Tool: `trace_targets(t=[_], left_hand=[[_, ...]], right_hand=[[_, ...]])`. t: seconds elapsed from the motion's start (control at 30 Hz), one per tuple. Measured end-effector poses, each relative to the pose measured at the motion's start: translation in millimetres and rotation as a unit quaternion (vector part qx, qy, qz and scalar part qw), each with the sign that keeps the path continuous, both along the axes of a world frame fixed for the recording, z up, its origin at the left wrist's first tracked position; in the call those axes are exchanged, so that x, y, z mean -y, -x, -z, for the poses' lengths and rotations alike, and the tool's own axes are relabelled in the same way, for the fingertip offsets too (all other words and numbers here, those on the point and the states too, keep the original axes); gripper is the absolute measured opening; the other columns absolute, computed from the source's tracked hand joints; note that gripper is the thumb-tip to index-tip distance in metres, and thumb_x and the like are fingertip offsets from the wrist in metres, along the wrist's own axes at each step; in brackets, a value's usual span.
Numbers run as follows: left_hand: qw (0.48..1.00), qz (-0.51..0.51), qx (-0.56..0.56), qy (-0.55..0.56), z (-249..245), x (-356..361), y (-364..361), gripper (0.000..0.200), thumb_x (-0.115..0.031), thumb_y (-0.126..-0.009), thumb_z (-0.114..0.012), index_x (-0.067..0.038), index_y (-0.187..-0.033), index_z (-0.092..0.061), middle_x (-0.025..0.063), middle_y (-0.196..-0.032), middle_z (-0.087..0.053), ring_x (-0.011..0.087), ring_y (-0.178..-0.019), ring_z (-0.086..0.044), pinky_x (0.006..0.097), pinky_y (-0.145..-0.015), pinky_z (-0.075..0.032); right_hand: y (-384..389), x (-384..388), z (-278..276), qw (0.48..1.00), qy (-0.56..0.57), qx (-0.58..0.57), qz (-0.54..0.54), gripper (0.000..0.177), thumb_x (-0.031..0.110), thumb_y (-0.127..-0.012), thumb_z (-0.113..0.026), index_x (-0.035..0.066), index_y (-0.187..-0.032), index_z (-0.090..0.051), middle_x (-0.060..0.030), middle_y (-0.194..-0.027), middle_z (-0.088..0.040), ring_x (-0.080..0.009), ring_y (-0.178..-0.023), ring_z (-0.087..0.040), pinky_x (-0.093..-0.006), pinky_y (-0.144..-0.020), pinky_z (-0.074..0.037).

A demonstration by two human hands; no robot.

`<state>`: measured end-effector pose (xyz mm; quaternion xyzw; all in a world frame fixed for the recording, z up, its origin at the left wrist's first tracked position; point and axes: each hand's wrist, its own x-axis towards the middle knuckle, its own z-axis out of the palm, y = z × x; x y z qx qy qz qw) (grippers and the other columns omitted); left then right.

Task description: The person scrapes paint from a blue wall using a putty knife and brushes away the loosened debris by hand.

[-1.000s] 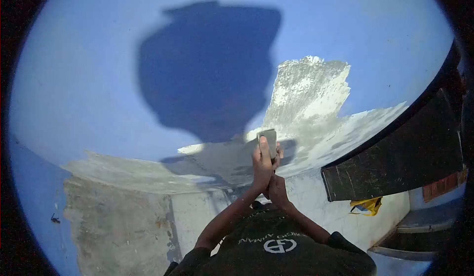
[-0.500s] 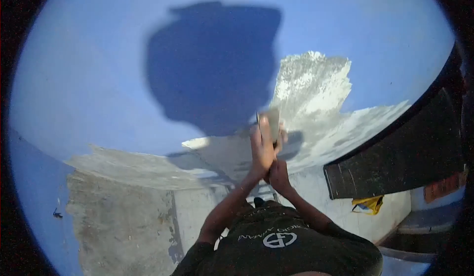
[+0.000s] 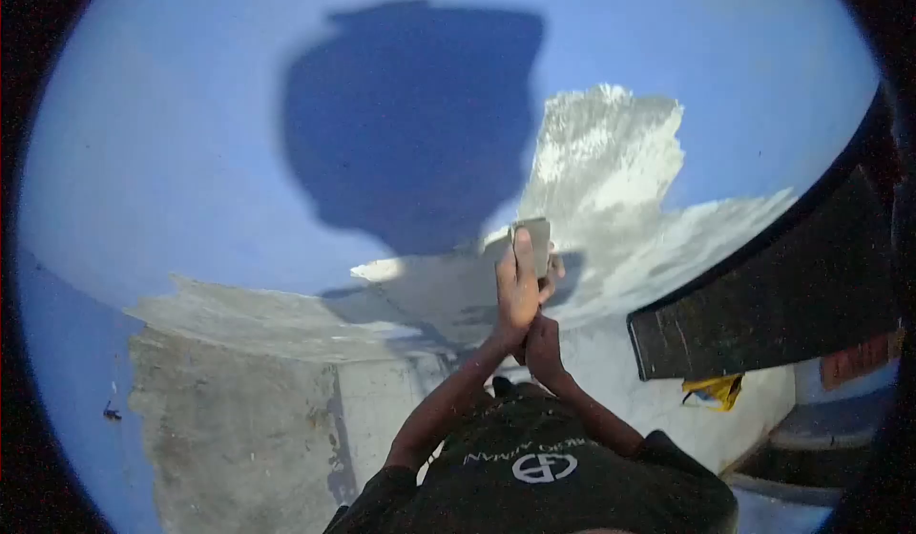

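A putty knife [image 3: 536, 246] with a flat greyish blade is held close in front of the bare, patchy part of the wall [image 3: 611, 176]. My left hand [image 3: 516, 291] is closed around the blade, one digit lying flat along its face and other fingers showing past its right edge. Just below, my right hand [image 3: 544, 348] is a fist at the lower end of the tool. The handle is mostly hidden by both hands. White and grey streaks cover the patch behind the blade, and blue paint surrounds it.
A large head shadow [image 3: 410, 124] falls on the blue wall. To the right hangs a dark panel [image 3: 763, 295], with a yellow item [image 3: 716, 393] under its lower edge. Rough grey plaster [image 3: 239, 429] shows at the lower left.
Both hands and the putty knife have shifted slightly to the right and a little down. The grip looks the same.
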<state>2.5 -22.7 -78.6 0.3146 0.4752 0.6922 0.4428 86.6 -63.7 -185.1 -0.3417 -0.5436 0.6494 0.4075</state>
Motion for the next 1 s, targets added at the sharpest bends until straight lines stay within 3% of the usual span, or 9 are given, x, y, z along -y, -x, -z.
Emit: trace_targets(t=[0.07, 0.17, 0.37, 0.43, 0.53, 0.6, 0.7, 0.97, 1.0], left_hand=[[0.999, 0.027, 0.005, -0.021, 0.2, 7.5, 3.2, 0.064, -0.056, -0.095, -0.034, 0.004, -0.091, -0.055, 0.0081, -0.065, -0.057, 0.0078, -0.042, -0.041, 0.023, -0.039, -0.031], [1.0, -0.022, 0.004, 0.021, 33.0, 9.1, -3.2, 0.064, -0.057, -0.095, -0.035, 0.004, -0.092, -0.055, 0.0079, -0.065, -0.056, 0.0073, -0.043, -0.04, 0.0222, -0.039, -0.03], [1.0, 0.018, 0.004, 0.006, -11.1, 11.5, 2.2, 0.059, -0.051, -0.098, -0.03, 0.002, -0.088, -0.055, 0.0076, -0.065, -0.056, 0.0069, -0.044, -0.041, 0.0222, -0.039, -0.03], [0.999, 0.024, -0.022, -0.009, 3.9, 9.4, 3.3, 0.058, -0.051, -0.098, -0.03, 0.001, -0.088, -0.054, 0.0075, -0.065, -0.056, 0.007, -0.044, -0.04, 0.0222, -0.039, -0.03], [1.0, -0.01, -0.004, 0.015, 26.6, 11.8, -10.2, 0.056, -0.049, -0.099, -0.03, 0.001, -0.091, -0.054, 0.008, -0.065, -0.056, 0.0066, -0.042, -0.038, 0.0216, -0.039, -0.028], [1.0, -0.007, 0.006, -0.011, 11.9, 6.6, -7.6, 0.056, -0.049, -0.099, -0.031, 0.002, -0.091, -0.054, 0.0082, -0.065, -0.056, 0.0066, -0.042, -0.038, 0.0216, -0.039, -0.028], [0.999, 0.015, 0.027, 0.018, -20.4, 12.2, 0.2, 0.056, -0.049, -0.098, -0.032, 0.003, -0.092, -0.054, 0.009, -0.066, -0.057, 0.0063, -0.041, -0.037, 0.0213, -0.039, -0.029], [0.998, -0.023, 0.026, -0.047, 12.2, 0.6, -10.9, 0.055, -0.051, -0.097, -0.036, 0.001, -0.091, -0.054, 0.0078, -0.064, -0.057, 0.0058, -0.039, -0.038, 0.0206, -0.035, -0.026], [1.0, -0.004, 0.013, -0.023, -13.0, 2.8, -6.2, 0.055, -0.051, -0.097, -0.036, 0.001, -0.092, -0.054, 0.0076, -0.064, -0.057, 0.0058, -0.039, -0.038, 0.0205, -0.035, -0.027]], right_hand=[[6.5, -5.8, 61.5, 0.989, -0.081, 0.105, 0.064, 0.052, 0.04, -0.102, -0.028, 0.005, -0.067, -0.045, 0.0001, -0.046, -0.041, -0.0071, -0.037, -0.037, -0.0243, -0.034, -0.027], [-3.3, 7.1, -7.2, 0.999, 0.039, -0.026, -0.012, 0.051, 0.038, -0.102, -0.028, 0.004, -0.069, -0.046, -0.0004, -0.047, -0.042, -0.0071, -0.037, -0.036, -0.0248, -0.034, -0.028], [5.2, 0.6, 34.3, 0.984, -0.097, 0.135, 0.058, 0.045, 0.034, -0.101, -0.034, -0.001, -0.08, -0.053, -0.0051, -0.053, -0.049, -0.013, -0.044, -0.044, -0.0334, -0.043, -0.036], [0.1, 3.2, -9.4, 0.998, -0.004, 0.051, 0.02, 0.046, 0.035, -0.101, -0.034, -0.001, -0.081, -0.054, -0.0061, -0.051, -0.049, -0.0147, -0.044, -0.045, -0.0358, -0.045, -0.037], [-10.2, -2.6, 6.9, 0.98, -0.165, 0.108, 0.008, 0.047, 0.034, -0.101, -0.032, -0.001, -0.078, -0.054, -0.0074, -0.05, -0.047, -0.0163, -0.043, -0.044, -0.0361, -0.045, -0.036], [-12.8, 1.2, -5.9, 0.996, 0.045, 0.072, -0.004, 0.049, 0.034, -0.101, -0.032, -0.001, -0.072, -0.052, -0.0063, -0.051, -0.047, -0.0159, -0.044, -0.043, -0.0346, -0.044, -0.035], [-0.4, 0.6, -23.7, 0.997, -0.073, 0.033, 0.011, 0.052, 0.036, -0.101, -0.032, -0.001, -0.068, -0.05, -0.0043, -0.051, -0.048, -0.0146, -0.045, -0.044, -0.033, -0.045, -0.035], [-10.0, -5.9, -21.3, 0.997, -0.032, 0.076, -0.009, 0.056, 0.039, -0.101, -0.028, 0.0, -0.068, -0.05, -0.0063, -0.052, -0.05, -0.0176, -0.048, -0.051, -0.0343, -0.048, -0.04], [-12.1, -11.0, -7.0, 0.997, -0.009, 0.049, -0.057, 0.035, 0.026, -0.098, -0.042, -0.001, -0.079, -0.052, -0.011, -0.064, -0.055, -0.0231, -0.056, -0.054, -0.0368, -0.051, -0.041]])
